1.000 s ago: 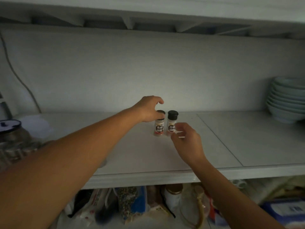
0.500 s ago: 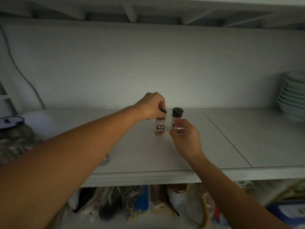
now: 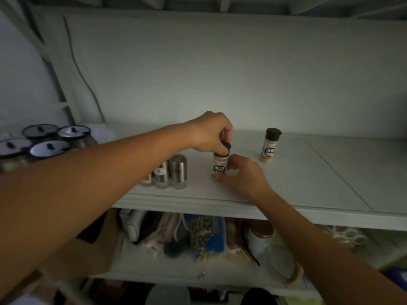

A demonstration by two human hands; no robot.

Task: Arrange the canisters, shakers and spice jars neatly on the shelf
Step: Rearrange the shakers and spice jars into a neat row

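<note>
While left grip (image 3: 211, 131) pinches cap (image 3: 226, 148) of spice jar (image 3: 218, 167), right grip (image 3: 244, 177) curls round body (upright)

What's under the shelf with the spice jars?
A lower shelf holds packets, a blue bag of grains and a gold-lidded white jar. The left arm and right arm cover parts, hiding what lies there.

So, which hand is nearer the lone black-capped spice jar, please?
Right. The right hand lies just front-left of the lone black-capped spice jar; the left hand is farther left, pinching the cap of the other labelled jar.
</note>
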